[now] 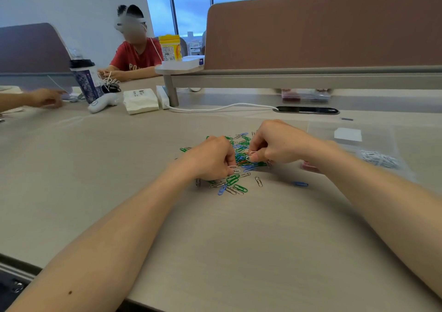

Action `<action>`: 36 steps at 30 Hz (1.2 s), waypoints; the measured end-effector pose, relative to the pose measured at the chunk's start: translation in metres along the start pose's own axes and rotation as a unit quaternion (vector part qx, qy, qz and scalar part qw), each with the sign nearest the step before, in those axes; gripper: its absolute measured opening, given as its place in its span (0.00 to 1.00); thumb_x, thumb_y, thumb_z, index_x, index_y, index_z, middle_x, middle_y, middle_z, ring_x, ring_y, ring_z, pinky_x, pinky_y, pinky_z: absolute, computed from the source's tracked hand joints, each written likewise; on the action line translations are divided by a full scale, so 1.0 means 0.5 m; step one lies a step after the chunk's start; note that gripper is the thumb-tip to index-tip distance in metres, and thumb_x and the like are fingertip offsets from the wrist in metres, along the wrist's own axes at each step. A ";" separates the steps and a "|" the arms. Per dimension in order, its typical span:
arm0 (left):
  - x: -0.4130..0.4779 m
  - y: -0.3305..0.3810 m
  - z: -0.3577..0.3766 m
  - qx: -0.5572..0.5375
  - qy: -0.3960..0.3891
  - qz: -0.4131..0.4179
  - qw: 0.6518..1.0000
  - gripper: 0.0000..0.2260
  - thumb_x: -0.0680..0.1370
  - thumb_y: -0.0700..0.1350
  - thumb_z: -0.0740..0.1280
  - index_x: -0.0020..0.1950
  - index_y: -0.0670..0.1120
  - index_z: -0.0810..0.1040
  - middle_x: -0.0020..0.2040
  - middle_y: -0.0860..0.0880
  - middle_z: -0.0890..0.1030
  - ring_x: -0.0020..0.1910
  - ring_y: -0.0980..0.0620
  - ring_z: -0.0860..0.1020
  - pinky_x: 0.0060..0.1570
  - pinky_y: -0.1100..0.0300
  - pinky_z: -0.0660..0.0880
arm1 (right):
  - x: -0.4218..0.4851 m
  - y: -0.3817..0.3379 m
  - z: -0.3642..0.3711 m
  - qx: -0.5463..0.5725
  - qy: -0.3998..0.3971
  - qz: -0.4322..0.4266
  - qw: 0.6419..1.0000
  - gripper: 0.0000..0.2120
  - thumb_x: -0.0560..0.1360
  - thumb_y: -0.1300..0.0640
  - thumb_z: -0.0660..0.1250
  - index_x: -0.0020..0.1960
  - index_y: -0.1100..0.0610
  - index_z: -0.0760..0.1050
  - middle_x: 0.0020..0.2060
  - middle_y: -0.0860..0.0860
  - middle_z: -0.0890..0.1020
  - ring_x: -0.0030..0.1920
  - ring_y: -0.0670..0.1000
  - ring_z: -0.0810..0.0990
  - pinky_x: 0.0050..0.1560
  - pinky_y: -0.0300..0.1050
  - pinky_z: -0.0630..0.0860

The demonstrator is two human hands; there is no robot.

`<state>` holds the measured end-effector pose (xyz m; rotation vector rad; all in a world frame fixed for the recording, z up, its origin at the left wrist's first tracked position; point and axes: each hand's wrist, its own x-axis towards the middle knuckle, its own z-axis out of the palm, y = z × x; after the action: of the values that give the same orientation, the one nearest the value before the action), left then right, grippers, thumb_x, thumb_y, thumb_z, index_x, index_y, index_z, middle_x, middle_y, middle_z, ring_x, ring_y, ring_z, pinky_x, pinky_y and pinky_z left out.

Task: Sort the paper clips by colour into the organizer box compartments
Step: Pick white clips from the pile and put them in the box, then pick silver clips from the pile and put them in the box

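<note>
Fingers, left: curled on the left hand (211,158), with the tips (228,162) pinching a few white clips (233,168) at the near edge of the pile.
Fingers, right: curled on the right hand (277,144), with thumb and forefinger (260,156) narrow on a single white clip (251,155), held just over the pile.
Pile: the paper clips (241,161) lie mixed (green, blue, silver, some red) on the surface (239,240) between the two hands.
Strays: a blue clip (300,184) and a silver clip (258,181) lie apart on the near side.
Organizer box: a clear tray (373,142) sits beside the right wrist. White clips (380,160) are inside and a red batch (308,166) is at its near corner. Its dividers are too faint to tell.
Handling, judged: light, stiff wire with a slick coating that hooks readily onto neighbouring clips.
Hold, advised: pinch across the flat loops at mid-length.
Risk, judged: a tangled clip of another colour may ride along, so lift slowly and check.
Progress, judged: early, as most clips are unsorted.
</note>
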<state>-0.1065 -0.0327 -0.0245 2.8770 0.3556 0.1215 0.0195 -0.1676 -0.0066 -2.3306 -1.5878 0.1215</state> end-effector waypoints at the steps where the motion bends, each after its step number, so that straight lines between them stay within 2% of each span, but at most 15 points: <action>1: -0.001 0.002 -0.001 0.002 -0.004 0.002 1.000 0.02 0.74 0.41 0.72 0.44 0.47 0.82 0.37 0.54 0.79 0.40 0.54 0.77 0.46 0.57 0.77 | 0.000 -0.001 0.000 0.002 -0.001 0.000 1.000 0.04 0.74 0.56 0.74 0.47 0.55 0.85 0.32 0.42 0.80 0.33 0.41 0.77 0.33 0.33 0.68; 4: 0.004 0.004 -0.006 -0.007 -0.001 0.007 1.000 0.04 0.76 0.43 0.71 0.41 0.48 0.80 0.37 0.52 0.80 0.40 0.53 0.78 0.39 0.63 0.73 | -0.004 0.005 -0.008 0.041 -0.001 0.017 0.999 0.02 0.73 0.57 0.74 0.42 0.53 0.83 0.35 0.49 0.85 0.34 0.49 0.82 0.34 0.35 0.72; 7: 0.013 0.007 -0.017 -0.060 0.029 0.005 0.998 0.08 0.76 0.44 0.71 0.36 0.48 0.79 0.33 0.54 0.81 0.32 0.59 0.77 0.31 0.69 0.68 | -0.028 0.019 -0.021 0.109 -0.014 0.037 0.993 0.09 0.75 0.61 0.72 0.37 0.52 0.81 0.30 0.50 0.84 0.29 0.46 0.81 0.34 0.36 0.75; 9: 0.012 0.011 -0.023 -0.127 0.025 0.001 0.992 0.07 0.76 0.43 0.71 0.38 0.45 0.81 0.32 0.52 0.83 0.31 0.60 0.80 0.33 0.70 0.73 | -0.044 0.026 -0.027 0.141 -0.032 0.049 0.988 0.09 0.75 0.62 0.71 0.37 0.53 0.80 0.27 0.49 0.83 0.27 0.45 0.80 0.33 0.36 0.76; 11: 0.021 0.034 -0.031 -0.177 0.018 0.018 0.984 0.06 0.76 0.41 0.72 0.38 0.43 0.82 0.33 0.49 0.84 0.32 0.57 0.83 0.36 0.66 0.79 | -0.071 0.048 -0.040 0.154 -0.016 0.067 0.986 0.09 0.75 0.62 0.71 0.37 0.54 0.81 0.28 0.50 0.82 0.27 0.46 0.80 0.33 0.36 0.76; 14: 0.045 0.081 -0.044 -0.203 -0.004 0.065 0.977 0.03 0.74 0.39 0.74 0.41 0.41 0.83 0.33 0.48 0.84 0.32 0.56 0.83 0.36 0.67 0.78 | -0.113 0.092 -0.063 0.149 0.029 0.102 0.983 0.07 0.75 0.61 0.72 0.39 0.53 0.83 0.29 0.49 0.83 0.28 0.45 0.79 0.33 0.37 0.77; 18: 0.098 0.160 -0.047 -0.232 -0.015 0.115 0.966 0.03 0.72 0.38 0.75 0.44 0.40 0.84 0.34 0.48 0.85 0.33 0.54 0.83 0.36 0.66 0.78 | -0.174 0.162 -0.097 0.115 0.090 0.152 0.977 0.04 0.74 0.61 0.73 0.43 0.54 0.85 0.31 0.48 0.84 0.31 0.46 0.80 0.40 0.45 0.81; 22: 0.158 0.247 -0.034 -0.235 -0.016 0.157 0.959 0.03 0.72 0.39 0.75 0.44 0.42 0.85 0.36 0.48 0.85 0.35 0.53 0.84 0.38 0.64 0.80 | -0.235 0.230 -0.123 0.101 0.164 0.219 0.957 0.03 0.71 0.60 0.76 0.40 0.56 0.83 0.31 0.51 0.84 0.29 0.49 0.82 0.39 0.45 0.82; 24: 0.187 0.284 -0.024 -0.245 -0.017 0.165 0.955 0.04 0.72 0.39 0.76 0.44 0.41 0.85 0.36 0.47 0.85 0.34 0.52 0.84 0.39 0.62 0.81 | -0.258 0.257 -0.128 0.104 0.197 0.244 0.944 0.05 0.71 0.60 0.77 0.38 0.57 0.82 0.30 0.51 0.84 0.29 0.49 0.83 0.36 0.42 0.81; 28: 0.239 0.337 -0.005 -0.247 -0.023 0.172 0.953 0.05 0.71 0.39 0.76 0.44 0.40 0.84 0.34 0.47 0.84 0.34 0.51 0.84 0.41 0.59 0.82 | -0.272 0.291 -0.125 0.097 0.216 0.267 0.934 0.04 0.70 0.61 0.77 0.38 0.56 0.83 0.30 0.51 0.84 0.26 0.42 0.79 0.28 0.30 0.72; 32: 0.277 0.372 0.011 -0.236 -0.041 0.178 0.954 0.03 0.72 0.39 0.76 0.42 0.42 0.83 0.35 0.47 0.84 0.35 0.52 0.84 0.39 0.62 0.81 | -0.272 0.305 -0.118 0.064 0.207 0.279 0.935 0.06 0.69 0.58 0.78 0.37 0.50 0.83 0.32 0.46 0.84 0.30 0.40 0.78 0.29 0.27 0.68; 36: 0.305 0.397 0.032 -0.210 -0.056 0.181 0.959 0.04 0.72 0.39 0.76 0.43 0.45 0.83 0.35 0.49 0.84 0.33 0.56 0.83 0.35 0.67 0.77 | -0.279 0.319 -0.114 0.065 0.213 0.277 0.935 0.04 0.67 0.57 0.79 0.38 0.52 0.85 0.32 0.46 0.83 0.30 0.40 0.77 0.31 0.28 0.69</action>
<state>0.0884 -0.1852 0.0168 2.4784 -0.2023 0.0828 0.1227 -0.3608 -0.0164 -2.4182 -0.6791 -0.1414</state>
